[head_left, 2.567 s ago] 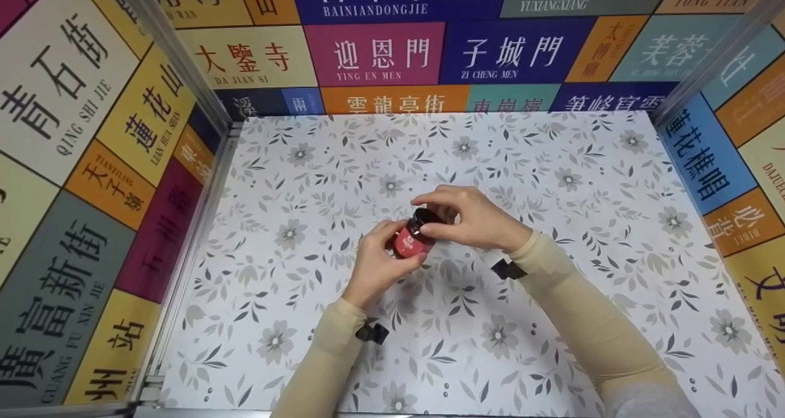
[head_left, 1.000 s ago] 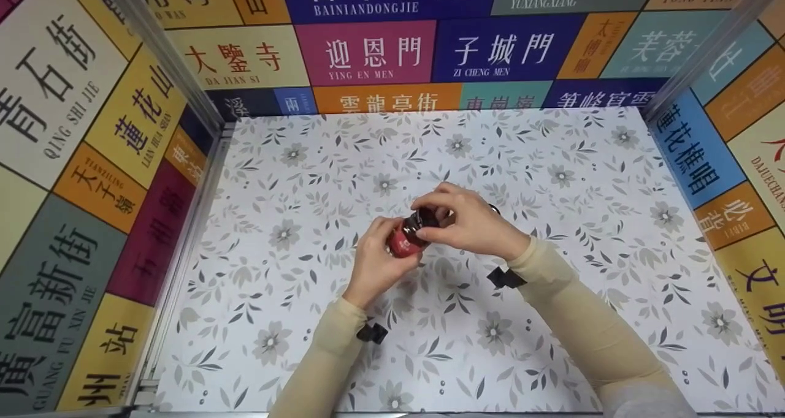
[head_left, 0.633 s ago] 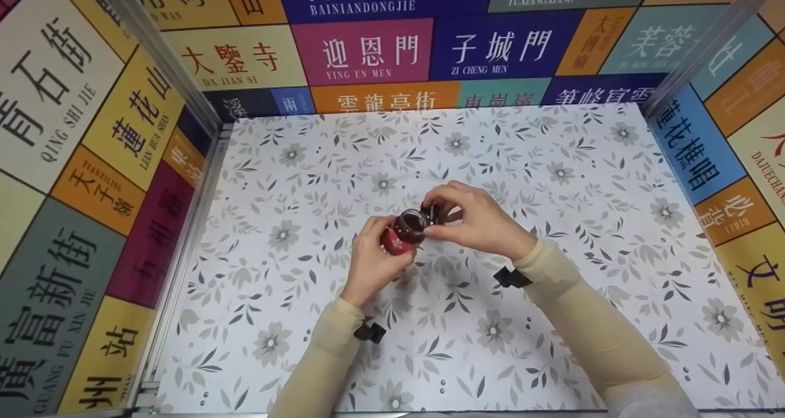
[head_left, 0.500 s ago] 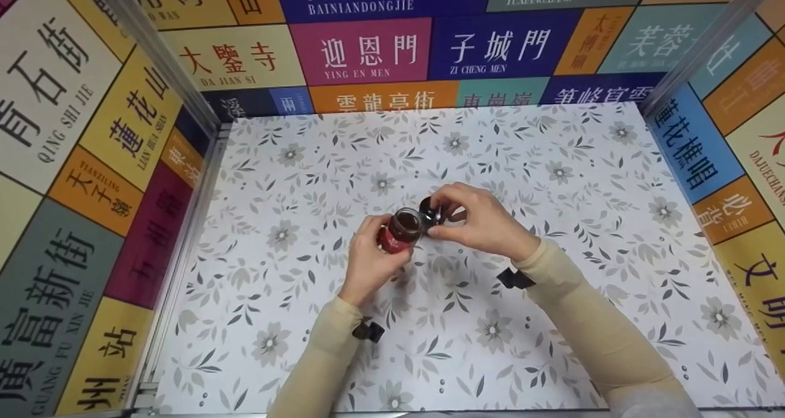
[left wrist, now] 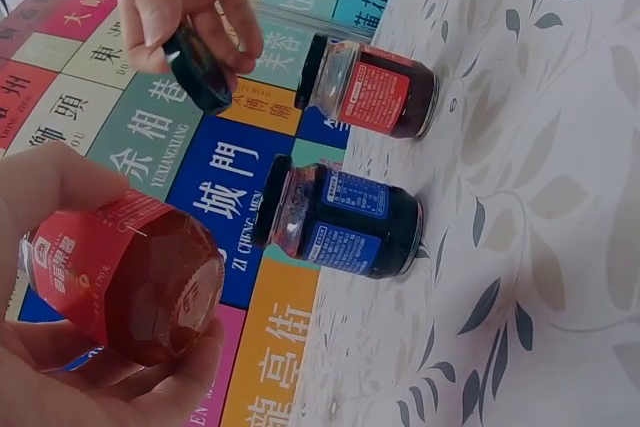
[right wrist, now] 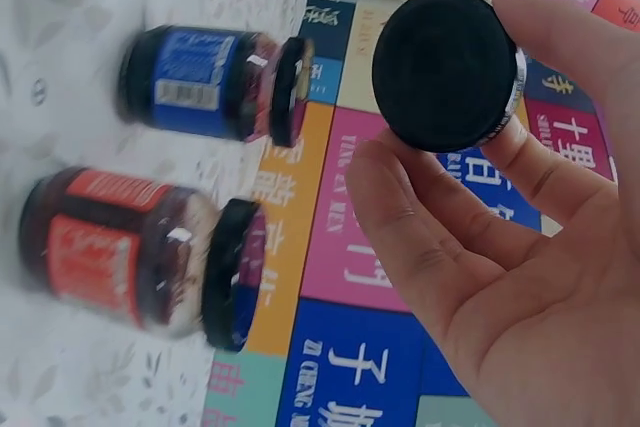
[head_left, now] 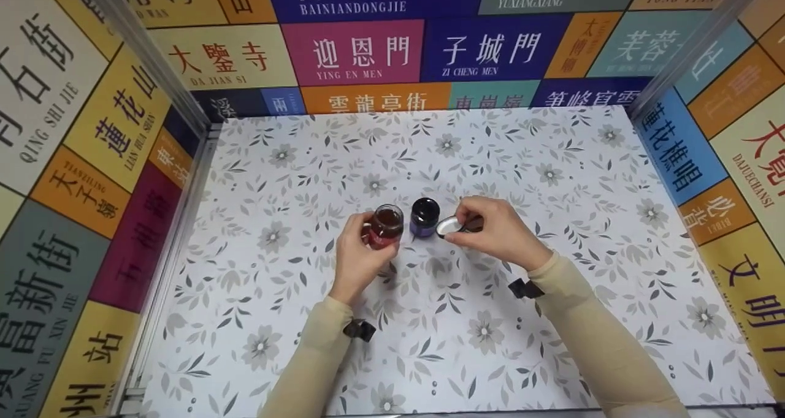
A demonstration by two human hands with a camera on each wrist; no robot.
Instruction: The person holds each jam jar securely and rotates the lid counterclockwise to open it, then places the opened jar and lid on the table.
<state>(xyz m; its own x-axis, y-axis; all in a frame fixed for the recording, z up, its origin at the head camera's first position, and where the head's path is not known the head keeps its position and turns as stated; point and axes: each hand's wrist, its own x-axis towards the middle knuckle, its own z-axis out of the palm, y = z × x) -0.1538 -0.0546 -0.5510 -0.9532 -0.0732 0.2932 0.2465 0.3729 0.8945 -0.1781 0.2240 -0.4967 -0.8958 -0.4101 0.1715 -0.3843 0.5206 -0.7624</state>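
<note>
My left hand (head_left: 362, 252) grips a red-labelled glass jar (head_left: 386, 225) of reddish-brown content; its mouth is uncovered. In the left wrist view that jar (left wrist: 130, 272) is tilted above the table. My right hand (head_left: 500, 231) pinches a round black lid (head_left: 449, 226) by its edge, the pale inside showing in the head view and the black top (right wrist: 445, 69) in the right wrist view. Between the hands stands a blue-labelled jar (head_left: 424, 217) with a black lid on. Another red-labelled, lidded jar (left wrist: 375, 92) stands beside it, hidden behind my right hand in the head view.
The table (head_left: 294, 320) has a white cover with grey leaves and flowers. Panels with coloured blocks of lettering (head_left: 362, 50) stand along its back, left and right sides, joined by metal corner posts.
The lid has come off the red-labelled jar. My right hand has moved right with it, my left hand slightly left with the jar. The blue-labelled jar has come into view between them.
</note>
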